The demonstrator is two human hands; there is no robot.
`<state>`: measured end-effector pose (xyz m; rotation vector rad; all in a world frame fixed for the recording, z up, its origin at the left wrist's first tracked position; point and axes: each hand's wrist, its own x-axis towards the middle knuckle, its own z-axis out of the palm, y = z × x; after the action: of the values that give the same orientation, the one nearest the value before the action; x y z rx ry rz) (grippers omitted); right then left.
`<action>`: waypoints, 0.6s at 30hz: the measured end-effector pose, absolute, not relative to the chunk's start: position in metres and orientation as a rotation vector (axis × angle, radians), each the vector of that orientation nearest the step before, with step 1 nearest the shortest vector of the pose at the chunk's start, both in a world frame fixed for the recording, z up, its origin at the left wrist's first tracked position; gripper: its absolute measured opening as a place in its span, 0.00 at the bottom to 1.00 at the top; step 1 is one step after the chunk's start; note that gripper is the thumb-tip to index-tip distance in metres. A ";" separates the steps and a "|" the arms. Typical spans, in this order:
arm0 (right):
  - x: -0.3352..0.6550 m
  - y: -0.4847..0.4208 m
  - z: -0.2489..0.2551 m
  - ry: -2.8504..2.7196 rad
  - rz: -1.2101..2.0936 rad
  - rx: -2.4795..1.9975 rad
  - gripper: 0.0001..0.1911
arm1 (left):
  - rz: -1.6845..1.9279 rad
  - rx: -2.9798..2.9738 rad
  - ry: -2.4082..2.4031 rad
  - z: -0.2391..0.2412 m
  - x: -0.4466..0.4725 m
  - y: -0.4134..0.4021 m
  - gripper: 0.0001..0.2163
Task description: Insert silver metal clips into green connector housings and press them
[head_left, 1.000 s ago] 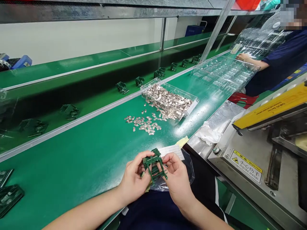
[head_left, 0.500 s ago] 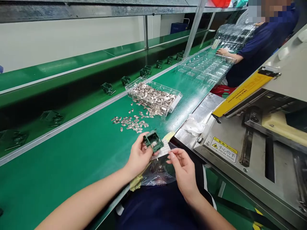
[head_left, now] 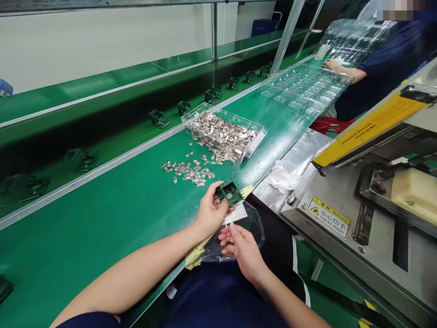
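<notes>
My left hand (head_left: pixel 210 212) is closed around a small dark green plastic part (head_left: pixel 229 192), held just above the near edge of the green bench (head_left: pixel 102 218). Right below it lies a strip of small silvery pieces (head_left: pixel 235 213). My right hand (head_left: pixel 239 248) hovers lower, over a clear plastic bag (head_left: pixel 252 228) at the bench edge, its fingers curled with the fingertips toward the strip; I cannot see anything in them. A scatter of small metal clips (head_left: pixel 191 171) lies on the bench beyond my hands.
A clear box (head_left: pixel 259 136) full of metal clips stands past the scatter. Green plastic parts (head_left: pixel 157 118) ride the conveyor behind. Clear blister trays (head_left: pixel 300 89) lie far right, with another person's hand (head_left: pixel 331 64) on them. A press machine (head_left: pixel 358 205) with a warning label stands on my right.
Both hands held the green part a second ago. My right hand has let go and dropped toward the bag, while my left hand alone carries the part forward and to the right.
</notes>
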<state>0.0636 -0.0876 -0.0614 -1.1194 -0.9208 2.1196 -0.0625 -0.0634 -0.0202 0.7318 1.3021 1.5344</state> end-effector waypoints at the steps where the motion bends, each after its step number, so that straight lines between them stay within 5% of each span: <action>1: 0.062 -0.086 -0.063 -0.801 2.216 -1.064 0.24 | 1.532 0.737 1.309 -0.020 -0.062 -0.063 0.23; 11: 0.070 -0.083 -0.067 -0.896 2.353 -0.942 0.19 | 1.528 0.799 1.310 -0.030 -0.065 -0.064 0.20; 18: 0.092 -0.068 -0.019 -1.508 1.723 -0.956 0.10 | 1.580 0.748 1.202 -0.023 -0.065 -0.063 0.20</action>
<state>0.0924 -0.0675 -0.0187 -0.9556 -1.5082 1.7232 -0.0654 -0.0629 -0.0228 0.7479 1.2023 1.5797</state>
